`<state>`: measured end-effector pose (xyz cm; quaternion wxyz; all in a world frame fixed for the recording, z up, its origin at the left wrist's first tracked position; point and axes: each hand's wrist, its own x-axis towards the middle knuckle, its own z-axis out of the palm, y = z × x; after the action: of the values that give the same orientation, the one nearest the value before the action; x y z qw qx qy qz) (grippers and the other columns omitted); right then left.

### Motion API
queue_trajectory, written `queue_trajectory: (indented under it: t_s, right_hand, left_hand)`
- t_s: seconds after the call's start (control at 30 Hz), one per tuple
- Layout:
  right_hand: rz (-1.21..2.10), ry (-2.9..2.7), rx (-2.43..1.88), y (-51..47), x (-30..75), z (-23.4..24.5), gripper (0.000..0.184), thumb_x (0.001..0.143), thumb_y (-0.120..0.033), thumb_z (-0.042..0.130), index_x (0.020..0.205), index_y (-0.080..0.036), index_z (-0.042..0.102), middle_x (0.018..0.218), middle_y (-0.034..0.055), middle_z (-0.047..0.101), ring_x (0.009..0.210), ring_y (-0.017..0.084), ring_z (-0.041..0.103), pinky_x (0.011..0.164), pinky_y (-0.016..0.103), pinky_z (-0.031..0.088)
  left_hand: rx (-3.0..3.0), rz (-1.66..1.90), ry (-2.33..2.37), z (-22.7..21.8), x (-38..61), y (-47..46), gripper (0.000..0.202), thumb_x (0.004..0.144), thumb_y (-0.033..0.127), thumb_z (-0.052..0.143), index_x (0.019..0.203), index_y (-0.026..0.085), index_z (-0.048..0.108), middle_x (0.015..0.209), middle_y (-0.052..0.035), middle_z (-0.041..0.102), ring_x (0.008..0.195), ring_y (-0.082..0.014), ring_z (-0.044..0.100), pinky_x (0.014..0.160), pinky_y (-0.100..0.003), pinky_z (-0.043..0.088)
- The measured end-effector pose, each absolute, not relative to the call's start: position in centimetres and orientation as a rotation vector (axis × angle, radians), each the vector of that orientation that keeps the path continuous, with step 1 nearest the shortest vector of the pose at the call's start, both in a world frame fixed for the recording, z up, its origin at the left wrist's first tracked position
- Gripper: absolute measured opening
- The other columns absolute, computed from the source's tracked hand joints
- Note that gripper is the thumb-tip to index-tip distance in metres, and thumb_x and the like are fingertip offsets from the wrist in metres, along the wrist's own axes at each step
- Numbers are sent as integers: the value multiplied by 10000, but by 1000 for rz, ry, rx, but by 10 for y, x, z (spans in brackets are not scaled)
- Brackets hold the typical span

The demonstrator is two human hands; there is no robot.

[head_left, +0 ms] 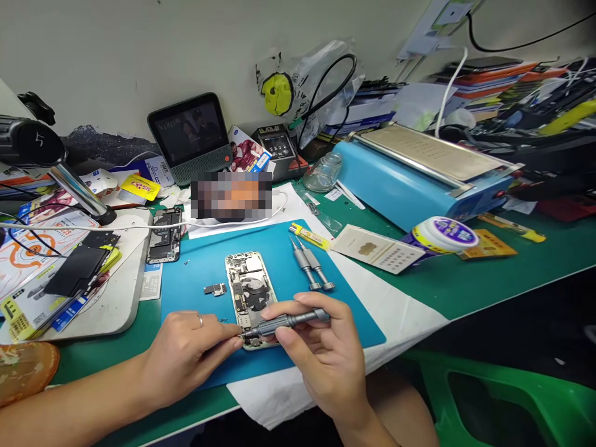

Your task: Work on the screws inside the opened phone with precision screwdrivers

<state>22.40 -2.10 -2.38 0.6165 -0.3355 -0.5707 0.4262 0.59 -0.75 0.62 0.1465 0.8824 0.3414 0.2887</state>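
Right hand (328, 351) pinches a screwdriver (288, 320) over an opened phone (254, 288), left hand (179, 347) pressed together by its tip, logo-bearing card's (376, 249) lettering illegible.

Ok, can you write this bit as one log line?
right hand: holds grey metal screwdriver; left hand: near screwdriver tip; below: opened white-framed phone; surface: blue rectangular mat

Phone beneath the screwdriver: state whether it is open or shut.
Open: the phone lies with its inner parts exposed.
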Motion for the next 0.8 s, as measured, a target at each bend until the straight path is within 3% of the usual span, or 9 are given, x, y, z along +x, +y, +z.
queue_trajectory:
  t_s: [0.8]
  right_hand:
    - [1041, -1261, -762, -22, 225, -27, 383, 995, -158, 647, 1311, -345, 537, 1074, -4, 783, 915, 122, 768, 771, 221, 677]
  left_hand:
    - [2506, 811, 1011, 6, 5, -9, 225, 1096, 348, 537, 1136, 204, 706, 629, 64, 605, 494, -106, 518, 517, -269, 346]
